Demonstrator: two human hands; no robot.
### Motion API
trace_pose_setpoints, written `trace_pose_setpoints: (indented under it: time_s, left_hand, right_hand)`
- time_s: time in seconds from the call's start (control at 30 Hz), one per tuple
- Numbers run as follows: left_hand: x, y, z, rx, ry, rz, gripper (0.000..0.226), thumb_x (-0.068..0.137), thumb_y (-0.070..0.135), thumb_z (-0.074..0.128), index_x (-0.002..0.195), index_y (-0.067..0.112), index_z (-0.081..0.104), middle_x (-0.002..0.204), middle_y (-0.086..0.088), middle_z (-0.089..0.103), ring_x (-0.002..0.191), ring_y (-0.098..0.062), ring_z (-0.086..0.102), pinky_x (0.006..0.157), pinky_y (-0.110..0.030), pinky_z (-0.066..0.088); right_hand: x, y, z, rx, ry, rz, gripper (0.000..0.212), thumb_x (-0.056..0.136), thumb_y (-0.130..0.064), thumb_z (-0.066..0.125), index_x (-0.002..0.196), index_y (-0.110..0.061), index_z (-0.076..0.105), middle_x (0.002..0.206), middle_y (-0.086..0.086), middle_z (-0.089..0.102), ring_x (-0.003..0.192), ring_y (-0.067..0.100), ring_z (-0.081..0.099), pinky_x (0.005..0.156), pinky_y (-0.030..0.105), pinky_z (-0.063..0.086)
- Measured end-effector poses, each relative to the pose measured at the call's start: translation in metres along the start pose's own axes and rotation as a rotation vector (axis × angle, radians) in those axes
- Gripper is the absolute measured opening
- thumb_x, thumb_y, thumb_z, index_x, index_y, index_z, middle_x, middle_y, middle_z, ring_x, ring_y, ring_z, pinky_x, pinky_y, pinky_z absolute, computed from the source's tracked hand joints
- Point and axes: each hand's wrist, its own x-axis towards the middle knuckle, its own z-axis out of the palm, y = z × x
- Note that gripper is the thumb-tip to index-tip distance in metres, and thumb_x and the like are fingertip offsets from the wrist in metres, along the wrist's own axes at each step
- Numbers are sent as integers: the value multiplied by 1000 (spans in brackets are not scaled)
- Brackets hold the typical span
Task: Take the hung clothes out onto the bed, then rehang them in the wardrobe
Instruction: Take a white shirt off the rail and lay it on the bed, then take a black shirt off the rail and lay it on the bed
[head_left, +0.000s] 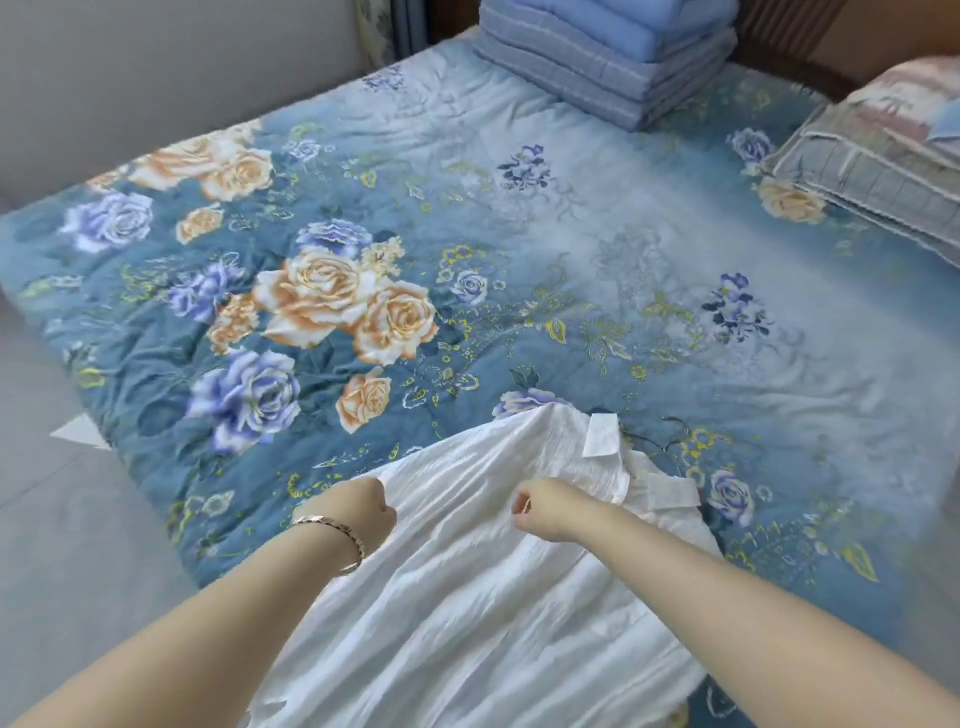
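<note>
The fingers (383, 512) of the left hand (358, 512) are curled tight into a fist at the left edge of the white shirt (467, 597), with the cloth bunched under them. The fingers (522, 506) of the right hand (545, 512) are curled in the same way, thumb against forefinger, gripping the cloth nearer the collar (602, 436). The fingertips themselves are tucked out of sight. Creases in the fabric run out from both fists. A thin metal bracelet (332, 535) circles the left wrist, and both forearms are bare.

The shirt lies spread on the near edge of the bed (519, 234), its collar pointing far and right and its body trailing down toward the near side. Just beyond the collar a thin dark wire curve shows against the cover; it is too small to tell what it is.

The bed carries a blue cover printed with orange and purple roses. At the far side stands a stack of folded blue quilts (608, 57), and at the far right lies a pillow (883, 150) with a frilled edge. To the left is grey tiled floor (52, 545), with a white scrap (78, 431) lying on it beside the bed's edge.
</note>
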Motion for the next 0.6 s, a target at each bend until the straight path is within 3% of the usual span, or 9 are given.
trace_pose_setpoints:
  time_s: [0.1, 0.2, 0.3, 0.37, 0.43, 0.47, 0.53, 0.6]
  left_hand:
    - [-48, -57, -19, -88, 51, -86, 16, 92, 26, 39, 87, 18, 53, 97, -2, 59, 94, -23, 58, 76, -27, 44]
    - [-107, -123, -38, -187, 154, -189, 17, 93, 25, 39, 91, 18, 54, 111, -5, 62, 104, -24, 58, 83, -28, 44]
    - [-178, -194, -53, -238, 274, -268, 25, 94, 27, 38, 101, 16, 59, 116, -4, 62, 108, -24, 58, 83, -28, 44]
    - [-232, -245, -57, -247, 360, -338, 25, 92, 24, 38, 105, 18, 59, 116, -4, 62, 108, -24, 58, 83, -28, 44]
    - [-289, -298, -55, -262, 429, -416, 25, 91, 23, 38, 105, 19, 59, 116, -4, 63, 107, -25, 58, 83, -28, 44]
    - [-318, -323, -54, -274, 460, -457, 26, 91, 23, 38, 106, 18, 58, 116, -4, 63, 106, -25, 58, 82, -28, 44]
    - [-382, -373, -47, -292, 531, -546, 26, 92, 24, 38, 107, 17, 58, 115, -3, 62, 105, -25, 58, 77, -27, 41]
    - [-441, -421, -40, -310, 587, -639, 26, 93, 24, 38, 107, 16, 58, 115, -4, 61, 105, -26, 58, 75, -27, 38]
  right_hand:
    - [-40, -91, 6, -223, 6, -111, 28, 91, -15, 46, 113, -8, 62, 119, 10, 63, 110, 28, 58, 91, 31, 46]
    - [-82, -184, 19, -445, 10, -231, 26, 91, -11, 43, 110, -6, 60, 115, 13, 62, 106, 31, 59, 85, 32, 46]
    - [-137, -277, 40, -629, 47, -348, 16, 93, -10, 42, 80, -6, 51, 84, 12, 52, 74, 28, 51, 64, 28, 39]
    - [-175, -341, 63, -702, 98, -430, 26, 93, -11, 42, 68, -6, 42, 67, 7, 37, 58, 23, 37, 53, 25, 30]
    - [-214, -404, 90, -772, 128, -550, 18, 93, -13, 45, 86, -1, 56, 74, 13, 50, 72, 31, 52, 61, 27, 36]
    - [-233, -433, 105, -779, 137, -622, 21, 92, -14, 45, 101, -2, 60, 90, 17, 60, 88, 34, 59, 69, 28, 40]
    - [-274, -492, 140, -815, 169, -775, 30, 92, -18, 43, 116, -6, 59, 117, 15, 61, 109, 32, 58, 85, 32, 45]
    - [-314, -548, 176, -881, 198, -912, 33, 94, -22, 40, 120, -11, 57, 125, 10, 57, 114, 30, 55, 94, 34, 44]
